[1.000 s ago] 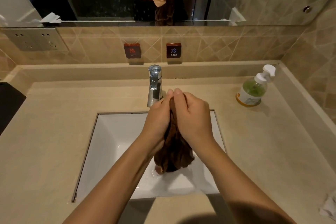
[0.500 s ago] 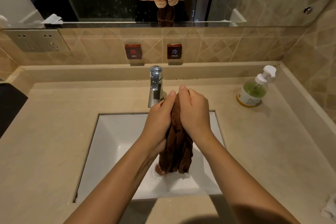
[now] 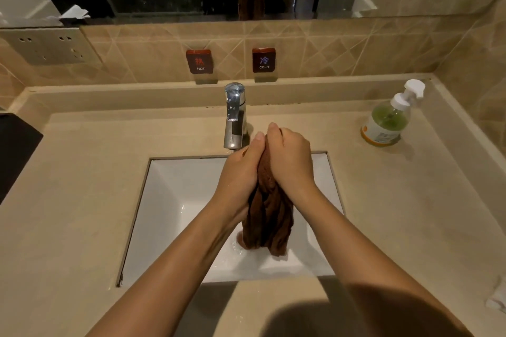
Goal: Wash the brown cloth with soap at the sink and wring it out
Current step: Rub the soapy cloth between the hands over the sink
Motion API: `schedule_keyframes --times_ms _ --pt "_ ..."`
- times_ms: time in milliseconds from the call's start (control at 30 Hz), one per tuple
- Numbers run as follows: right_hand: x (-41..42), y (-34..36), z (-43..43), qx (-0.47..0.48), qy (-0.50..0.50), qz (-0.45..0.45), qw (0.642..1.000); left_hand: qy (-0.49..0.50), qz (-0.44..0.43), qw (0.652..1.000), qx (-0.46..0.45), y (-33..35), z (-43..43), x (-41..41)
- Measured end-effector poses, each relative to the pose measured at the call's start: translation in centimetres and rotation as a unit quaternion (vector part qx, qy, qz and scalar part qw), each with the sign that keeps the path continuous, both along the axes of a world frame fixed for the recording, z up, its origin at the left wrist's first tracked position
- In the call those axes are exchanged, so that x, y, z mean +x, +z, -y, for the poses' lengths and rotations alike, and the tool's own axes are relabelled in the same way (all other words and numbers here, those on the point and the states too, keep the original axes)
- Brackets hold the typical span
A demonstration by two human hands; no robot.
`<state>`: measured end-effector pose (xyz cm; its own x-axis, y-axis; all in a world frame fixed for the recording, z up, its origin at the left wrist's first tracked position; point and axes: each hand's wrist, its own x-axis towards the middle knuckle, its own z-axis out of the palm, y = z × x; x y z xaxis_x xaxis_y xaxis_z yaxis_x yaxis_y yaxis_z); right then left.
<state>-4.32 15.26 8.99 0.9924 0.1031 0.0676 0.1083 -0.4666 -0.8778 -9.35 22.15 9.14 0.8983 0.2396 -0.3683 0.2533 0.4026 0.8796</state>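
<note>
The brown cloth (image 3: 269,221) hangs bunched and wet over the white square sink (image 3: 175,194), its lower end touching the basin floor. My left hand (image 3: 241,172) and my right hand (image 3: 290,157) press together around its top end, each gripping it, right hand slightly higher. The upper part of the cloth is hidden between my palms. A chrome faucet (image 3: 235,115) stands just behind my hands; no water stream is visible. A green soap pump bottle (image 3: 388,117) sits on the counter at the back right.
The beige counter (image 3: 82,186) surrounds the sink, with a raised ledge behind. HOT (image 3: 200,61) and COLD (image 3: 263,59) plaques hang on the tiled wall under a mirror. A dark object (image 3: 13,150) lies at the left edge; something white (image 3: 497,301) at the right edge.
My right hand has slid up against my left along the cloth's top. The hanging cloth has drawn narrower and straighter.
</note>
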Motion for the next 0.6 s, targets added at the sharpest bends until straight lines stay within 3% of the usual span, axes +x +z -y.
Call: schedule_keyframes --times_ms 133,233,433,600 --pt "-3.8 -1.7 -0.6 -0.047 0.054 -0.002 0.997 0.046 -0.063 0.997 0.022 -1.2 -1.1 0.3" --pt "-3.4 -2.7 -1.1 -0.049 0.021 0.001 0.999 0.028 -0.083 0.996 0.008 -2.2 -0.7 -0.2" --pt "1.1 -4.5 -0.6 0.049 -0.001 -0.108 0.993 -0.047 -0.048 0.997 -0.031 -2.6 -0.8 -1.5" --pt "1.8 -4.6 1.5 0.191 -0.042 -0.191 0.962 -0.033 -0.02 0.998 -0.046 -2.9 -2.9 -1.3"
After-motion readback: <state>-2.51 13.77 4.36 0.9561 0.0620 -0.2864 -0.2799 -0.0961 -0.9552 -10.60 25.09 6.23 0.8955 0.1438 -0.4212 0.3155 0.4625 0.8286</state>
